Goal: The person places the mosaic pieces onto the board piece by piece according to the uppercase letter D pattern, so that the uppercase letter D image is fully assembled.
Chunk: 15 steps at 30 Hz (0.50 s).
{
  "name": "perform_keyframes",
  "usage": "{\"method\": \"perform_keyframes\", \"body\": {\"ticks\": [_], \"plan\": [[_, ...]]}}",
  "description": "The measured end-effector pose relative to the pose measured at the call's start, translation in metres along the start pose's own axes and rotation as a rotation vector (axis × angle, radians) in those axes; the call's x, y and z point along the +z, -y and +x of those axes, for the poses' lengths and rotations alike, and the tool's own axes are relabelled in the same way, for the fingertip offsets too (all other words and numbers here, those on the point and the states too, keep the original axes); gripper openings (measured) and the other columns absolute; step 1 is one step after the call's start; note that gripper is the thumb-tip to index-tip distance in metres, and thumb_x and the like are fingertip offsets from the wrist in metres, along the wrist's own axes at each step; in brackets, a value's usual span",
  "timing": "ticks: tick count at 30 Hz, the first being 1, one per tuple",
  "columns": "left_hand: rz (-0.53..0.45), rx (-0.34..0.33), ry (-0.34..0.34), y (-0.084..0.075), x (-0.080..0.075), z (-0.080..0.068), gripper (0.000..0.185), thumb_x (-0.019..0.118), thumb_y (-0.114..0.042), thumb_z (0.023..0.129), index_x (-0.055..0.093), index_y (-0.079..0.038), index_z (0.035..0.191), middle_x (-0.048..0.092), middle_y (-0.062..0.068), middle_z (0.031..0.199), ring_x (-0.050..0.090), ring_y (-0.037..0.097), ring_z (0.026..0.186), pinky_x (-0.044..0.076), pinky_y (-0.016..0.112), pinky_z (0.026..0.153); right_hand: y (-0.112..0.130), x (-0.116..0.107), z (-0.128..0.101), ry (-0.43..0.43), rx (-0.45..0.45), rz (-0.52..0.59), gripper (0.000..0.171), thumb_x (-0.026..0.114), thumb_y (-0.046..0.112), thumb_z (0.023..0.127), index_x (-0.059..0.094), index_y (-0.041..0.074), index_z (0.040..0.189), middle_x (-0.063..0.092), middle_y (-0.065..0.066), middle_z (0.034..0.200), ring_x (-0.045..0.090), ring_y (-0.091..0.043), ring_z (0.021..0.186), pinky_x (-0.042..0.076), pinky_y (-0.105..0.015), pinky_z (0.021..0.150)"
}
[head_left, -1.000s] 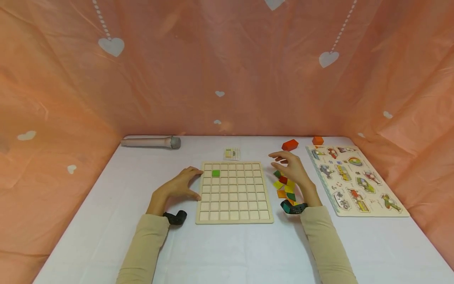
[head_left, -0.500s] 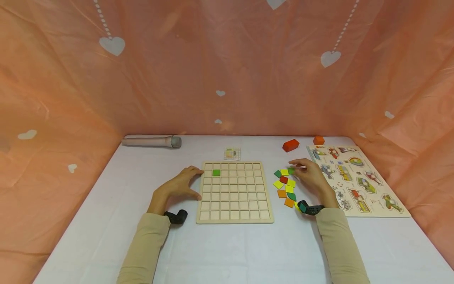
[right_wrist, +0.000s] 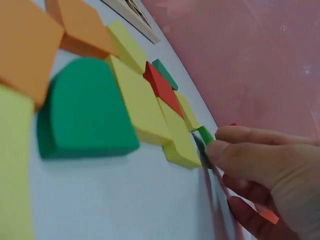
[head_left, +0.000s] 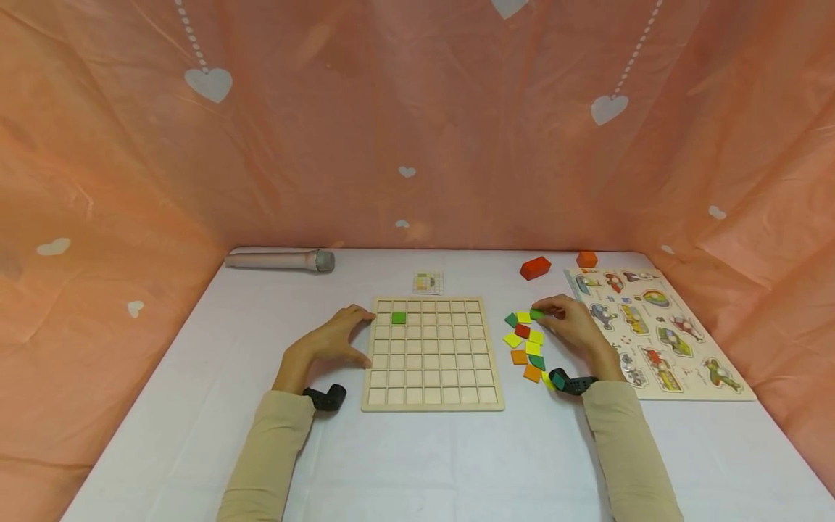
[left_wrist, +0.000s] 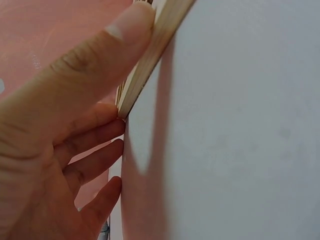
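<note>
My left hand (head_left: pixel 333 337) is at the left edge of a square wooden grid board (head_left: pixel 373 402), its thumb and fingers spread apart and touching the rim. The left wrist view shows the thumb (left_wrist: pixel 130 27) against the side of the board (left_wrist: pixel 150 60). One green square tile (head_left: pixel 399 318) sits in a cell near the board's upper left. To the right of the board, my right hand (head_left: pixel 570 326) pinches a light green tile (right_wrist: pixel 204 135) between thumb and forefinger, low over the table at the far end of a group of coloured tiles.
Yellow tiles (head_left: pixel 533 348), orange tiles (head_left: pixel 532 373), a red tile (head_left: pixel 522 330) and dark green rounded tiles (head_left: pixel 536 362) lie beside the board. A pattern card (head_left: pixel 428 283), microphone (head_left: pixel 280 261), red block (head_left: pixel 536 267) and orange block (head_left: pixel 587 259) are behind. A picture puzzle (head_left: pixel 659 333) lies right.
My right hand has moved right and down from above the tiles to the light green tile, and its fingertips have closed on it. My left hand stays at the board's edge.
</note>
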State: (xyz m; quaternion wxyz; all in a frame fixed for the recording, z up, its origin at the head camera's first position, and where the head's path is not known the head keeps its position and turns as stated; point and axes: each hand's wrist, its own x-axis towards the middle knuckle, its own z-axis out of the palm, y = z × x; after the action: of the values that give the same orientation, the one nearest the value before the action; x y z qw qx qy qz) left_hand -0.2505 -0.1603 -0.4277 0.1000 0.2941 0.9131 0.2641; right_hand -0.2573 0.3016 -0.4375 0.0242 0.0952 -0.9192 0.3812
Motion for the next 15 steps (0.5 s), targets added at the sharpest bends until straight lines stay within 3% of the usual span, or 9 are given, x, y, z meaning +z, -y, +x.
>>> {"method": "perform_keyframes", "body": {"ticks": [8, 15], "plan": [[-0.012, -0.011, 0.003, 0.0, 0.0, -0.001, 0.089, 0.086, -0.031, 0.063, 0.043, 0.003, 0.134, 0.043, 0.017, 0.132, 0.032, 0.036, 0.13, 0.026, 0.049, 0.11, 0.03, 0.024, 0.011, -0.078, -0.044, 0.06, 0.022, 0.065, 0.014, 0.087, 0.067, 0.006, 0.107, 0.058, -0.011, 0.111, 0.053, -0.026, 0.102, 0.047, -0.044, 0.09], [-0.005, -0.013, -0.007, 0.002, 0.002, 0.002, 0.09, 0.087, -0.031, 0.062, 0.044, 0.002, 0.134, 0.044, 0.016, 0.131, 0.036, 0.033, 0.127, 0.029, 0.047, 0.108, 0.068, 0.062, 0.027, -0.107, -0.243, 0.122, 0.02, 0.07, 0.008, 0.082, 0.069, 0.002, 0.101, 0.063, -0.013, 0.104, 0.057, -0.028, 0.098, 0.05, -0.046, 0.085]]}}
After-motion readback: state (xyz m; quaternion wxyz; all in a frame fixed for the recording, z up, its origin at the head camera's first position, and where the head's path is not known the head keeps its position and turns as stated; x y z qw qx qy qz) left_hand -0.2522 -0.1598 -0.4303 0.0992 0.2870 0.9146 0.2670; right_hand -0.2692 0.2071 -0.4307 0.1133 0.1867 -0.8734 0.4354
